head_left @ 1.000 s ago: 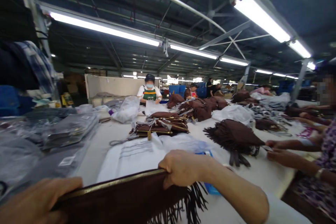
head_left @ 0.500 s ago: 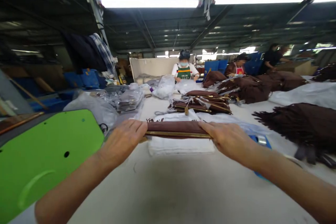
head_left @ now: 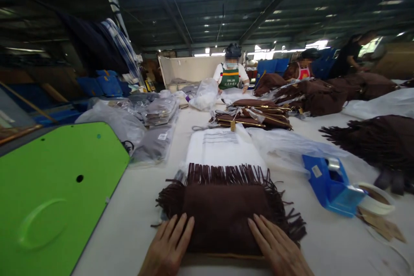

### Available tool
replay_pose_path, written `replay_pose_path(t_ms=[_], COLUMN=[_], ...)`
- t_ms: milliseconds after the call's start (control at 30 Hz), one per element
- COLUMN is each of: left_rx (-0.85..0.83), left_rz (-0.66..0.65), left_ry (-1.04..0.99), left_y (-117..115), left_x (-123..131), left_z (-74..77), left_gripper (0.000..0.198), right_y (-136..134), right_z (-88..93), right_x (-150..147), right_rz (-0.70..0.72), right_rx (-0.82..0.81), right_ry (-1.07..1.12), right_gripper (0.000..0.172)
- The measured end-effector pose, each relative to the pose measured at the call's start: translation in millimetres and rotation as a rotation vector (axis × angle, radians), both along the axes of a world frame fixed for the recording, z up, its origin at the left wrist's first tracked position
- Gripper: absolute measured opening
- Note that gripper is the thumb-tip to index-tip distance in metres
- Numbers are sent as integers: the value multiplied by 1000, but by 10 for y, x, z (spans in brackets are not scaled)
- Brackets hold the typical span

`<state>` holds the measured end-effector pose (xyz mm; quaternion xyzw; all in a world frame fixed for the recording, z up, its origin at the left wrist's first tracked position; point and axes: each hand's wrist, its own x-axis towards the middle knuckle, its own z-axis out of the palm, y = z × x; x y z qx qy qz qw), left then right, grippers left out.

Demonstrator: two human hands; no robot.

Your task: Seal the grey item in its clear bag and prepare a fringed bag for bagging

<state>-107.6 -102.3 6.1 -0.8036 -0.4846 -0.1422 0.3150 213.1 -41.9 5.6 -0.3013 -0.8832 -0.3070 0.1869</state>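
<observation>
A dark brown fringed bag (head_left: 224, 211) lies flat on the white table (head_left: 129, 215), right in front of the person, its fringe fanned out along the far edge and both sides. The near edge is blurred from here, but the thin gold line along it looks like a zip. The left hand (head_left: 170, 243) rests on the bag's left near part and the right hand (head_left: 278, 246) on its right, fingers stretched out, pressing lightly at most, neither one clenched around anything. Just beyond, the fringe meets a pile of white plastic sheets (head_left: 223, 148). Off to the right sit a blue tape dispenser (head_left: 328, 189) and a pale tape roll (head_left: 377, 200); a bright green panel (head_left: 64, 198) fills the left. Farther up the table there's a stack of brown zipped pouches (head_left: 252, 116), and behind it a co-worker in a green apron (head_left: 230, 78).
</observation>
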Motion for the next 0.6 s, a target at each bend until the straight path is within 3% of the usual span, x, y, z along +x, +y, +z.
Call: replay_pose_path(t_ms=[100, 300, 500, 600], left_rx=[52, 111, 68, 99], left_rz=[5, -56, -62, -30], left_ry=[-6, -77, -105, -100], left_y=[43, 19, -110, -87], left_x=[-9, 1, -174, -98], left_z=[44, -28, -152, -125], left_gripper=[45, 37, 40, 38], right_y=[18, 24, -57, -65], right_z=[-3, 7, 10, 54], right_x=[15, 25, 18, -23], right_rz=[-2, 72, 26, -8], right_rx=[-7, -25, -11, -1], right_ry=[-12, 56, -19, -15], right_gripper=[55, 72, 52, 52])
